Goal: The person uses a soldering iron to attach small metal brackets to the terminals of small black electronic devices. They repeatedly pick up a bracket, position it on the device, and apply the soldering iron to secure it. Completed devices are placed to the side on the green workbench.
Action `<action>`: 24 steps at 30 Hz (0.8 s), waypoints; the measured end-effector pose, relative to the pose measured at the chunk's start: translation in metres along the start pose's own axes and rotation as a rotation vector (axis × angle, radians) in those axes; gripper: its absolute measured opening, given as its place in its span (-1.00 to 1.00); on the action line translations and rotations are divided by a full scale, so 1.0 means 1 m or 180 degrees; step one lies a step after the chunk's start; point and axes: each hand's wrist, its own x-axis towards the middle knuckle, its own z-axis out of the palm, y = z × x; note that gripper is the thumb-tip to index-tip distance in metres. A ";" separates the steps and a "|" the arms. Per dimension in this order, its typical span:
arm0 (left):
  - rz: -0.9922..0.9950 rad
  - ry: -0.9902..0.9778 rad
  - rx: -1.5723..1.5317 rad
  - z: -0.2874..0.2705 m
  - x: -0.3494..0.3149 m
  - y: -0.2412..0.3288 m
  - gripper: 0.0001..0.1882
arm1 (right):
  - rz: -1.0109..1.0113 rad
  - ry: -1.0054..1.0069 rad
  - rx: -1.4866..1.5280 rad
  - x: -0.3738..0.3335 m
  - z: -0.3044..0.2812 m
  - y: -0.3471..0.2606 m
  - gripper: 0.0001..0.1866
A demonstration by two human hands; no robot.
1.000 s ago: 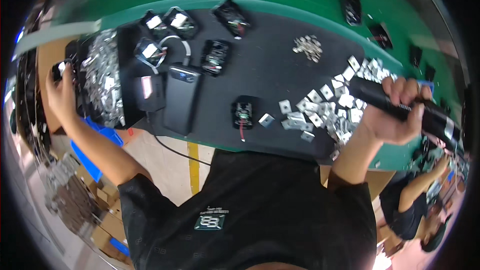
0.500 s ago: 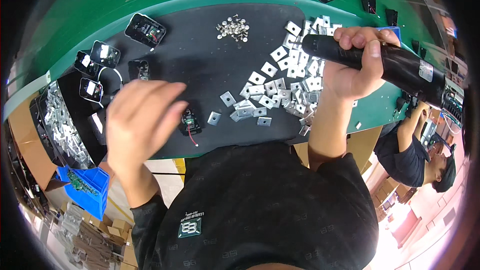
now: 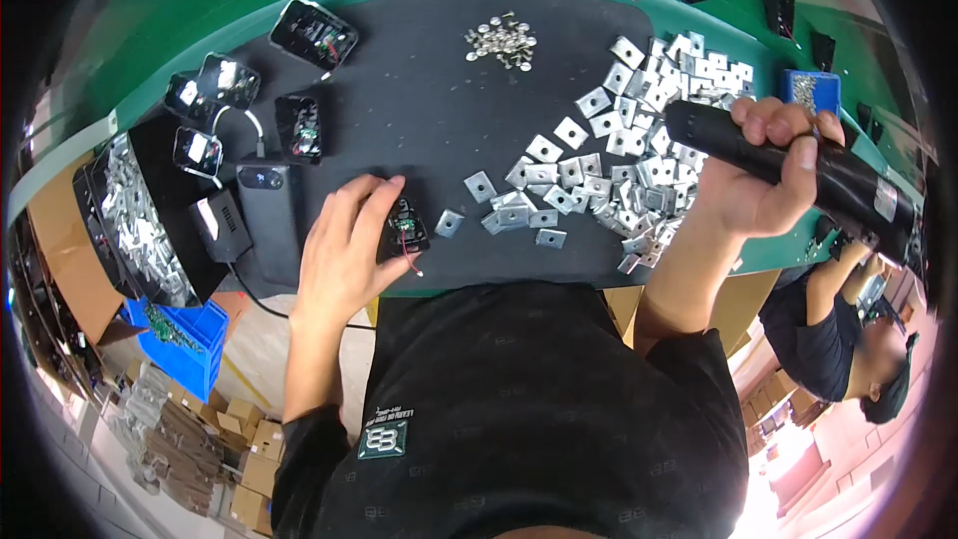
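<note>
My left hand (image 3: 351, 238) is at a small black plastic housing (image 3: 414, 230) on the mat, its fingers and thumb closed around the left edge. The housing has a green circuit board inside and a red wire trailing from it. My right hand (image 3: 773, 165) is wrapped around a thick black electric screwdriver (image 3: 720, 137), held tilted above the right side of the bench. Under and beside it spreads a heap of square metal plates with holes (image 3: 599, 175). A small pile of screws (image 3: 501, 40) lies farther off on the dark mat (image 3: 419, 70).
At left are a black power bank (image 3: 269, 210), several open housings (image 3: 314, 35) and a bin of metal pieces (image 3: 145, 230). A blue tray of circuit boards (image 3: 185, 349) sits below. A blue box of screws (image 3: 813, 92) stands right, near another person (image 3: 833, 329).
My left hand has moved right and down onto the small housing, uncovering the power bank. My right hand still holds the screwdriver. The whole view has shifted slightly.
</note>
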 end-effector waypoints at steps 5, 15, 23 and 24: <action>0.0024 0.0743 -0.0034 0.006 0.041 0.012 -0.06 | -0.0124 -0.0110 0.0061 0.002 0.016 0.016 -0.62; 0.0389 0.0610 -0.0591 -0.034 0.081 0.019 -0.44 | -0.0339 -0.0041 -0.0100 -0.001 0.019 0.021 -0.63; -0.0037 0.0658 0.0156 -0.013 0.146 0.035 -0.75 | -0.0209 -0.0110 0.0043 -0.001 0.031 0.014 -0.61; -0.0054 0.0706 0.0125 -0.011 0.149 0.031 -0.76 | -0.0167 -0.0146 0.0070 -0.003 0.032 0.014 -0.61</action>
